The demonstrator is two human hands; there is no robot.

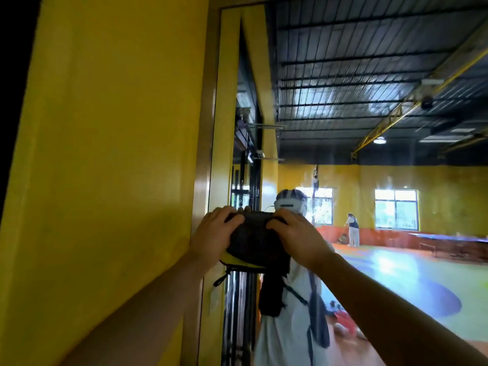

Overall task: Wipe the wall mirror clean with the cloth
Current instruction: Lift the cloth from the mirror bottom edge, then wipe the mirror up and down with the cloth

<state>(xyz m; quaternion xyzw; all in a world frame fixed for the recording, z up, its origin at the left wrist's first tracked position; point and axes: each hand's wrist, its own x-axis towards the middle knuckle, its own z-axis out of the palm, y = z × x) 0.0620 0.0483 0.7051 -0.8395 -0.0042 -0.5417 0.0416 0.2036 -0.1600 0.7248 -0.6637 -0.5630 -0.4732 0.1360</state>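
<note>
Left hand [214, 233]: curled over the upper left corner of the cloth [253, 241], fingers bent across its top edge, palm against its left side; just left of centre in the frame.
Right hand [293, 236]: curled over the upper right corner, fingers bent onto the front of the fabric, knuckles toward the camera; just right of the left hand.
Grip: both hands clamped on the fabric, with a bunched strip stretched between them.
Cloth: dark, folded thick, held flat at the glass; a yellow layer peeks out along the lower left edge, a dark tail hangs down below the right hand, and a thin strap or loop dangles at the lower left.
Wall mirror [369, 180]: fills the centre and right of the frame; cloth held at its left edge, about mid-height in the frame.
Mirror frame [208, 128]: narrow upright strip, brownish, touching the left hand's outer side.
Yellow wall [105, 154]: broad plain surface across the left of the frame.
Reflection, near: person in a light shirt [290, 326] with a headset, mostly hidden behind the hands.
Reflection, far: dark ribbed ceiling [343, 62] at upper right, bright windows [396, 212], standing figure [352, 229] on a coloured floor.
</note>
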